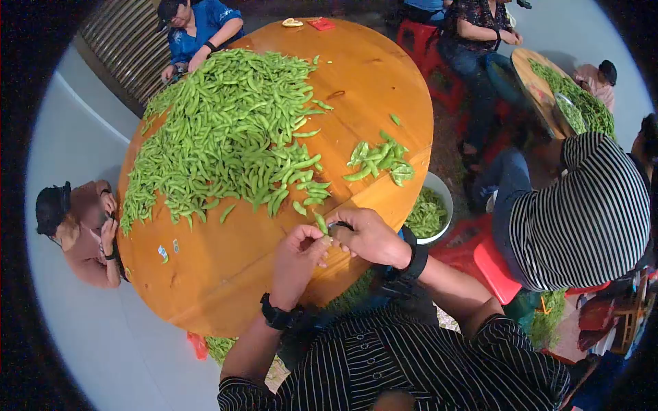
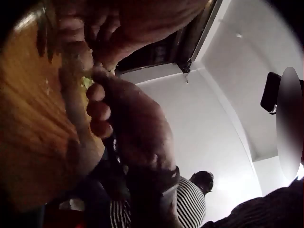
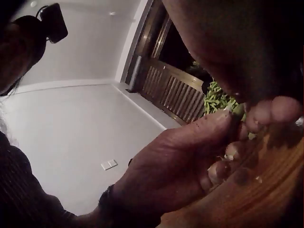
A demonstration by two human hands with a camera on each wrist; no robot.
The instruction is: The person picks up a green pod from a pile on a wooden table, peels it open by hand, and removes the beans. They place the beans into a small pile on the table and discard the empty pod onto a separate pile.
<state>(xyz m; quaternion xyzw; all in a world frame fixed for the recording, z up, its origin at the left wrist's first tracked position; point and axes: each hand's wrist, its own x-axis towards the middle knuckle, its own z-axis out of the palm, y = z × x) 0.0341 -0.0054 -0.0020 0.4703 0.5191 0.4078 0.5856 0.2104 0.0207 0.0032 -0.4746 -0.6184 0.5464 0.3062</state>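
My left hand pinches a green soybean pod between thumb and fingers, close over the near edge of the wooden table. Meeting it from the right, my right hand curls its fingers round a small dark tool beside the pod. Its exact kind is hidden by the fingers. In the right wrist view the pod shows at the left thumb tip. A large pile of pods covers the far left of the table. Several loose pods and leaves lie beyond my right hand.
A white bucket of pods stands beside the table at right. Two small stickers lie at the left. People sit around, one in blue across the pile, one in stripes on my right. A red stool is close by.
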